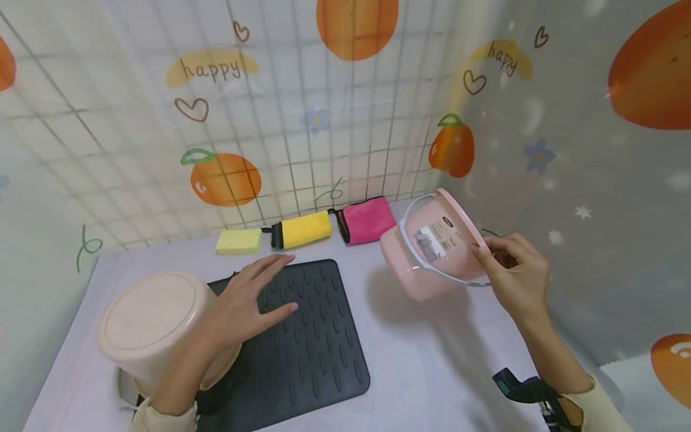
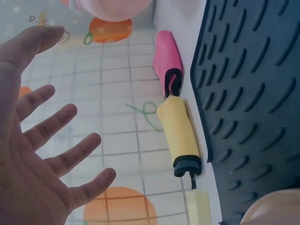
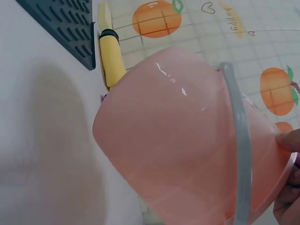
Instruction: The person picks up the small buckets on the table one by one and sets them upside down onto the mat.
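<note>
Head view: your right hand point(image 1: 518, 279) pinches the rim of the pink bucket point(image 1: 415, 276), thumb on one face and fingers curled behind it. The bucket is at the far right of the table point(image 1: 415, 372), tilted with its base toward the left; the shadow on the tabletop suggests it is held up off the surface. Since your only grip is at the rim, the body probably wants to swing, so press the thumb firmly and turn the wrist gently. Watch the grey handle point(image 3: 241, 136), which crosses the bucket's side and could swing loose.

Your left hand point(image 1: 254, 303) is spread, fingers apart, holding nothing, in front of the black mat point(image 1: 315, 336); whether it touches the mat you cannot tell. It would steady the bucket's base well if the load feels awkward. Mind the left forearm, which passes in front of the upturned cream container point(image 1: 156, 318). Give the base room on its left: the pink pouch point(image 1: 369, 220) lies near it, with the yellow pouch point(image 1: 305, 231) and the sponge point(image 1: 239, 241) further left along the far edge.
</note>
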### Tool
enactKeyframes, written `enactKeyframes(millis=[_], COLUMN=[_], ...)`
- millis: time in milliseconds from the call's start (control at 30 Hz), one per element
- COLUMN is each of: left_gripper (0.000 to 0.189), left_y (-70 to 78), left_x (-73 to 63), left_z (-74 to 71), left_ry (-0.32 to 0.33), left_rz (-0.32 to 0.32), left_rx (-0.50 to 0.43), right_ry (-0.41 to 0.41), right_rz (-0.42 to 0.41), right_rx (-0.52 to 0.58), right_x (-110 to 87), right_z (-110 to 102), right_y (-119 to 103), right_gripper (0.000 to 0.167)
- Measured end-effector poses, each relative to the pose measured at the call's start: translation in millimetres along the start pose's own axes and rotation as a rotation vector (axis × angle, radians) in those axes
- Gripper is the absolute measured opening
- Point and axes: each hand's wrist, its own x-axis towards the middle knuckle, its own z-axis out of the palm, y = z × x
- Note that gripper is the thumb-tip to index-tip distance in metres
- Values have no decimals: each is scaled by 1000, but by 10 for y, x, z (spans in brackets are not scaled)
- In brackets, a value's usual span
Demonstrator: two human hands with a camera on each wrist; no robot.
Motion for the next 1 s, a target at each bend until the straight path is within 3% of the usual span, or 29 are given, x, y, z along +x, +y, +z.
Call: enactKeyframes(millis=[167, 500, 733, 1000], left_gripper=[85, 92, 95, 105], left_y=[21, 153, 250, 334], left_x=[62, 182, 284, 388], left_z=[58, 156, 236, 331], left_ry=[11, -3, -11, -4], left_rz=[15, -26, -24, 0], left_rx=[-25, -89, -112, -192], right_ry=[12, 18, 37, 69], right_rz=[86, 216, 329, 381], right_rx=[27, 98, 320, 496], right_x=[5, -31, -51, -91], right_z=[19, 102, 178, 235], right_y=[-17, -94, -134, -138], right_gripper=[18, 22, 24, 25])
